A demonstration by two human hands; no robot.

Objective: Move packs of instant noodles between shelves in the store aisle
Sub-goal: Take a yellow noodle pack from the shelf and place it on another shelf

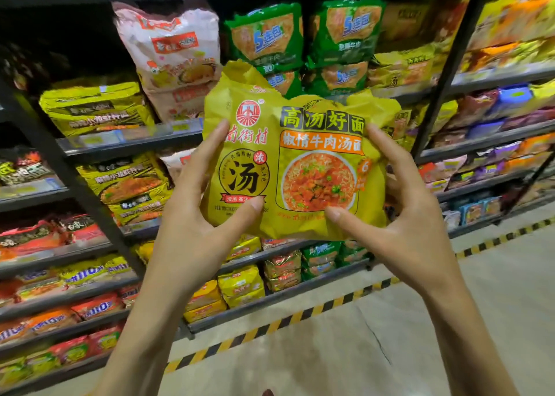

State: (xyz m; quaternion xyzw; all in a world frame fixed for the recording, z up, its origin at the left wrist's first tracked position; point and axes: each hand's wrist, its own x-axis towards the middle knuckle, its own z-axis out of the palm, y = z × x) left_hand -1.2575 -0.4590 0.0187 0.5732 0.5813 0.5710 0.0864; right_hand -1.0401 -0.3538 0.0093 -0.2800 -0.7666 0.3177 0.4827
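A large yellow multipack of instant noodles point(300, 161), printed with a soup bowl picture, is held up in front of the shelves at chest height. My left hand point(195, 215) grips its left side, thumb on the front near the bottom edge and fingers up its left edge. My right hand point(402, 215) grips its right side the same way, thumb on the front. The pack's face is turned towards me and it touches no shelf.
Dark metal shelves point(126, 137) full of noodle packs fill the view: a white-pink pack point(174, 59) and green packs point(267, 35) above, yellow packs point(96, 107) at left, small packs low down. A black upright point(450, 65) divides the bays. A yellow-black floor stripe point(300, 314) runs along the shelf base.
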